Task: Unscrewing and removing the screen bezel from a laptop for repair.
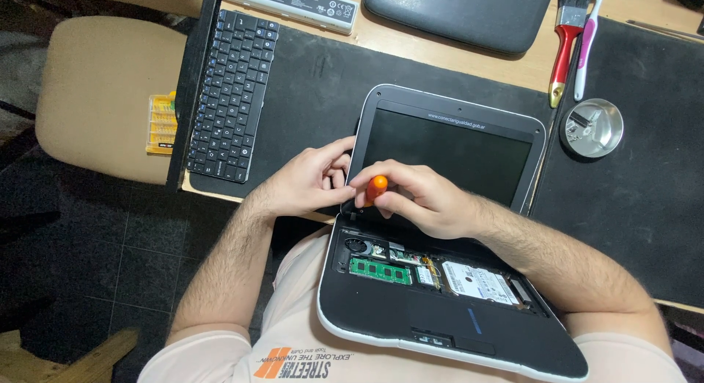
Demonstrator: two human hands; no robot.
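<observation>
Item: small laptop [447,144], opened flat, its base resting on our lap and its screen half lying on the desk [455,60]. The keyboard deck is off, and the base shows a green memory stick [379,270], a fan, and a silver hard drive [475,280]. All places below are given from this laptop.

Right hand [422,199]: at the laptop's left hinge corner, forearm crossing over the open base from the right. Its grip is closed around an orange-handled screwdriver [376,187], thumb and forefinger pinching the handle, the tip hidden under the fingers.

Left hand [308,181]: just left of the same corner, fingers curled against the screen bezel edge. We judge it steadies the lid; whether it pinches anything we cannot tell.

Handling note, as our judgement: we should keep the driver square to the screw, press down before turning, and let the left hand hold the lid from rocking, since the base sits on a soft lap. Any freed screw wants a place in the dish.

Around the laptop:
- Detached black keyboard [233,97], well to the left, on a black mat.
- Yellow bit case [162,123], farther left, on a tan chair seat [103,97].
- Long white battery pack [290,3], beyond it, upper left.
- Dark sleeve or case [462,12], directly beyond it.
- Red-handled brush [566,45] and a pink-and-white toothbrush [584,53], upper right.
- Round metal dish [592,128], just right of the screen, with small parts in it.
</observation>
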